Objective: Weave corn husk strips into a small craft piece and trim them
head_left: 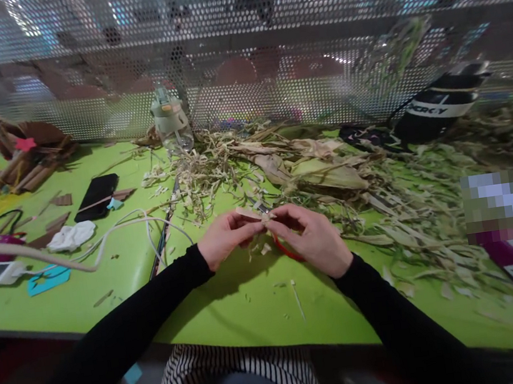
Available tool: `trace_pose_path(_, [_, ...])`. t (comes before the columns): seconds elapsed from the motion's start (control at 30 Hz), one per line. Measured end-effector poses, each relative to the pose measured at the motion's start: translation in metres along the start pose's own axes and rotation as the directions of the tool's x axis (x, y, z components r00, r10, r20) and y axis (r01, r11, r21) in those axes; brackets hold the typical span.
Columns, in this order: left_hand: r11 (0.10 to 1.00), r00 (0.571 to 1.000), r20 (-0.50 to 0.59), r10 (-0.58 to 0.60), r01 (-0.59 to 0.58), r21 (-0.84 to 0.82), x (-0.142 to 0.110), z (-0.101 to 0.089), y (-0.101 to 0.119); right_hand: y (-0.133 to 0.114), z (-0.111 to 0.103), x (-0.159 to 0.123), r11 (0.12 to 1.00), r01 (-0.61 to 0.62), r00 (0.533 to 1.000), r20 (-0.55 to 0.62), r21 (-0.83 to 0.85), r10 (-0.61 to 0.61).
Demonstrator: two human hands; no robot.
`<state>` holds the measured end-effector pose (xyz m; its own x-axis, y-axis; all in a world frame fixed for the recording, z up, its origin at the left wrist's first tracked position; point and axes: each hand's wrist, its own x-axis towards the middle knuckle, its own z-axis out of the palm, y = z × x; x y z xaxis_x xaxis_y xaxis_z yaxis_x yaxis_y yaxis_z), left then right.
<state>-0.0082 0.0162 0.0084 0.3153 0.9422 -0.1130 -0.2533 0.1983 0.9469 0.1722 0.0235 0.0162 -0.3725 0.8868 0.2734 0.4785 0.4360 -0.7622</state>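
Note:
My left hand (227,238) and my right hand (315,238) meet above the front middle of the green table. Fingers of both are pinched together on a small pale strip of corn husk (249,214), which stretches between the fingertips. Its lower end and some loose bits below are too small to make out clearly. Scissors with a red handle (287,251) lie beneath my right hand, their metal blades pointing away and partly covered. Just beyond the hands, a heap of dried corn husks (320,174) spreads over the table (234,308).
Husk shreds (413,234) cover the right side. A clear bottle (173,124) and a black bottle (437,108) stand by the perforated metal screen (239,62). At left are a phone (98,197), a crumpled tissue (72,236), a white cable (114,226) and cardboard pieces.

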Motion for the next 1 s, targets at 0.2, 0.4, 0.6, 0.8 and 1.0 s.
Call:
trace_pose_path(0.2, [0.992, 0.995, -0.026, 0.095, -0.092, 0.086, -0.003, 0.005, 0.0, -0.004, -0.002, -0.002, 0.979, -0.143, 0.988, 0.075, 0.146, 0.133])
trace_pose_path(0.4, [0.975, 0.988, 0.078, 0.131, -0.143, 0.171, -0.006, 0.002, -0.001, -0.008, -0.009, -0.001, 0.827, -0.396, 0.902, 0.341, 0.4, 0.266])
trace_pose_path(0.6, [0.999, 1.0, -0.007, 0.003, -0.003, -0.05, -0.001, 0.0, -0.005, 0.005, -0.01, 0.001, 0.87, -0.282, 0.954, 0.211, 0.405, 0.211])
trace_pose_path(0.8, [0.995, 0.999, -0.03, -0.018, 0.015, -0.096, -0.001, 0.001, -0.004, 0.008, -0.005, -0.001, 0.965, -0.05, 0.999, 0.016, 0.258, 0.047])
trace_pose_path(1.0, [0.999, 1.0, -0.011, -0.012, 0.011, -0.043, -0.001, 0.002, -0.004, 0.001, -0.003, -0.001, 0.986, 0.138, 0.988, -0.06, -0.098, -0.144])
